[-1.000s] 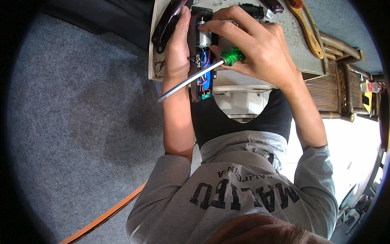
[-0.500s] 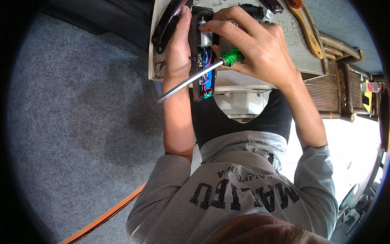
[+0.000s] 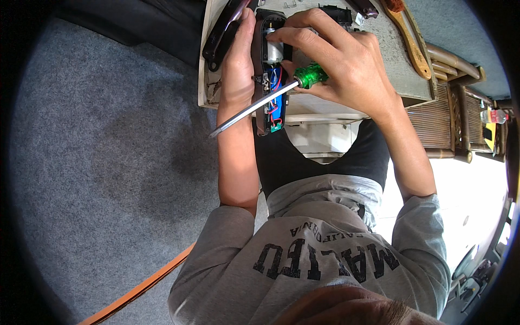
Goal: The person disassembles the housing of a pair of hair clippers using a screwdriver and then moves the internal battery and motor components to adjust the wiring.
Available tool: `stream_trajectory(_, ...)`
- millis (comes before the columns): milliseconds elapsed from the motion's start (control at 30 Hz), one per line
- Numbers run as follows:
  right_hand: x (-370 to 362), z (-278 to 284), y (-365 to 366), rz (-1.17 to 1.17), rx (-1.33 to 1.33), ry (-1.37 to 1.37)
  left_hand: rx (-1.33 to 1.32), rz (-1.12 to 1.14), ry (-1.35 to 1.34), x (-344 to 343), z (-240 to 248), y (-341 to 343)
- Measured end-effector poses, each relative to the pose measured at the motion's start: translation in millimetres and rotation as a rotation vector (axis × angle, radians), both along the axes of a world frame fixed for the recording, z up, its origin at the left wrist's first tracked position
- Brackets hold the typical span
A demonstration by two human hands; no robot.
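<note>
My left hand [image 3: 238, 67] is closed along the left side of an opened hair clipper body [image 3: 262, 92], holding it up over the front edge of the table. Inside the dark housing show a silver cylindrical motor [image 3: 274, 50], a blue battery [image 3: 278, 105], red wires and a small green circuit board [image 3: 277, 127]. My right hand [image 3: 349, 67] grips a screwdriver [image 3: 310, 77] by its green handle, the shaft slanting down-left across the clipper and over my left forearm. At the same time its index fingertip rests by the motor's upper end. The right thumb is mostly hidden.
On the worn table [image 3: 403, 89] lie a dark purple casing [image 3: 221, 35], a wooden-handled brush [image 3: 409, 40], a black part [image 3: 337, 14] and another dark purple piece [image 3: 364, 7]. A bamboo chair [image 3: 433, 119] stands to the right. Grey carpet [image 3: 119, 135] spreads on the left.
</note>
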State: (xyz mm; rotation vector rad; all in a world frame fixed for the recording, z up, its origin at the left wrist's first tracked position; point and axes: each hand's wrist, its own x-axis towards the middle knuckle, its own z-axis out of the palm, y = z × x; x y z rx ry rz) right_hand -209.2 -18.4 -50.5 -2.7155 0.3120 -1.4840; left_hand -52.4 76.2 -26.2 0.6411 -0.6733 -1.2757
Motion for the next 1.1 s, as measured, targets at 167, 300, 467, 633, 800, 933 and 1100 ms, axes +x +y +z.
stream_trajectory(167, 0.3, -0.2, -1.0, 0.006, -0.011, -0.001, -0.044, 0.044, -0.042, -1.2, -9.2, -1.7)
stream_trajectory(300, -2.1, 2.6, -0.3, 0.015, -0.009, 0.018, 0.03, 0.13, -0.078, 2.7, -14.9, -6.9)
stream_trajectory(467, -3.3, 1.3, -0.3, 0.025, 0.005, 0.035, 0.089, 0.194, -0.128, 7.9, -20.2, -10.8)
stream_trajectory(633, -4.8, 1.3, 0.0, 0.024, 0.017, 0.067, 0.058, 0.1, -0.044, 11.1, -20.8, -10.4)
stream_trajectory(800, -3.7, 0.7, -0.8, 0.038, -0.006, 0.028, 0.063, 0.087, -0.024, 12.4, -21.4, -10.2)
stream_trajectory(933, -3.4, 0.6, -2.1, 0.045, -0.004, 0.033, 0.057, 0.029, 0.027, 11.9, -19.3, -10.0)
stream_trajectory(1100, -1.2, 0.5, -4.3, 0.08, -0.045, -0.02, 0.06, 0.034, -0.012, 11.7, -18.1, -9.2)
